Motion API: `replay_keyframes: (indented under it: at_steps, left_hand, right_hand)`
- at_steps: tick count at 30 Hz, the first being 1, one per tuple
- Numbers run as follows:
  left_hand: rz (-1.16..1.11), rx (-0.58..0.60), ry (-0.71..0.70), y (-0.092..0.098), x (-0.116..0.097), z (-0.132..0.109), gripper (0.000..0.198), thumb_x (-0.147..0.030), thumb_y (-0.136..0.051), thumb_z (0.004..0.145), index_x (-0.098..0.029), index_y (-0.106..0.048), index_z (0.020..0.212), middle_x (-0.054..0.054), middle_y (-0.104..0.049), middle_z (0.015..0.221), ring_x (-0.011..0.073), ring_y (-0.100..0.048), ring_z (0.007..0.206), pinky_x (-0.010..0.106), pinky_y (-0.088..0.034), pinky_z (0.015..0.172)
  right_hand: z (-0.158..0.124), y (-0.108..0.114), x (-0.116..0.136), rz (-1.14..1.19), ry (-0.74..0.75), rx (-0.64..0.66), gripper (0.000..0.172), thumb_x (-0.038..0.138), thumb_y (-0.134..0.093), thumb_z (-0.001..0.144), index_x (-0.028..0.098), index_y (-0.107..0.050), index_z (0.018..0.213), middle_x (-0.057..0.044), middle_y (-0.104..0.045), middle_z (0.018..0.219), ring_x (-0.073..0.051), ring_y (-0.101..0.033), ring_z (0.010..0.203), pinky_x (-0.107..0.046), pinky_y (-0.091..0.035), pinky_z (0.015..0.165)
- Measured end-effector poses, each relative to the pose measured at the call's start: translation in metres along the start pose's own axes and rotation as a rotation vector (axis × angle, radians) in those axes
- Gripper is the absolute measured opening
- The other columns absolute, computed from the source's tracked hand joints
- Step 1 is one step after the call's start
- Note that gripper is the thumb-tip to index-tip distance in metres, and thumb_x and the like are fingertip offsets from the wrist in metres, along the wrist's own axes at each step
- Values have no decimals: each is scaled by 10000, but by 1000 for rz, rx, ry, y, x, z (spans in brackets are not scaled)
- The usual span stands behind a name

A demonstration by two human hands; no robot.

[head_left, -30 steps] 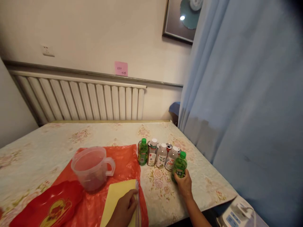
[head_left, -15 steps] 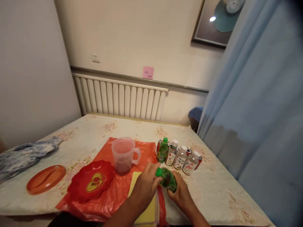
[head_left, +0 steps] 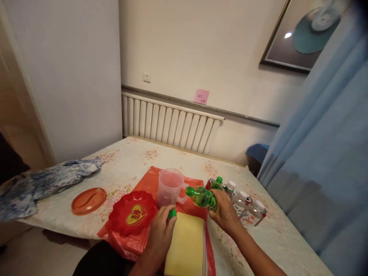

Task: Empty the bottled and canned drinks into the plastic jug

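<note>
In my right hand [head_left: 224,212] is a green plastic bottle [head_left: 202,197], uncapped and tilted almost level, its mouth pointing left toward the pitcher's handle. My left hand [head_left: 161,230] pinches a green bottle cap [head_left: 172,213] just in front of the pitcher. The translucent plastic pitcher [head_left: 170,188] stands upright on a red plastic sheet [head_left: 149,178]. A red scalloped plate [head_left: 120,207] with a yellow heart print lies left of it. Below my hands rests a yellow notebook or stack of paper [head_left: 185,243].
Behind my right hand stand another green bottle [head_left: 217,183], several white-capped bottles [head_left: 240,201] and some cans. An orange lid [head_left: 89,201] and a blue-white cloth [head_left: 60,178] lie at left on the floral tablecloth [head_left: 178,153]. A blue curtain [head_left: 319,161] hangs at right.
The cap has come off the green bottle and is now in my left hand, which moved left. My right hand has raised and tipped the bottle toward the pitcher. The view has turned left.
</note>
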State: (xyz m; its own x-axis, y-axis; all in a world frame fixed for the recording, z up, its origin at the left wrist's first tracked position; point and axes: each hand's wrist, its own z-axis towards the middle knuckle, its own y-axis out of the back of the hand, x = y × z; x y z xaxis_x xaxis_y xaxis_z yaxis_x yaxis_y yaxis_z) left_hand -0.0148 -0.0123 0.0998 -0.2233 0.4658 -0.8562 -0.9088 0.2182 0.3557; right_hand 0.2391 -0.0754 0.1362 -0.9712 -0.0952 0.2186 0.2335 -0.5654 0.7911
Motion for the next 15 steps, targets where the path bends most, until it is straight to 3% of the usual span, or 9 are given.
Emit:
replay_keyframes:
  at_steps: [7,15]
  left_hand:
    - [-54,36,169,-6,34,-21,339,-271,-482,781,-192,-646,1067,90,-686,1072,252,-626,1003,400,-493,915]
    - [-58,34,203,-6,43,-27,325,-245,-471,772,-209,-653,1038,74,-672,1052,240,-605,1017,371,-476,926]
  right_hand:
    - [70,15,1,-361,57,95,547,131,-615,647,146,-550,1190,-134,-572,1197,-285,-499,1096,-394,-353,967]
    - [117,20,12,-670,218,170,380,98,-559,762,183,-585,1131,-119,-596,1082,-265,-486,1013,-392,-280,956]
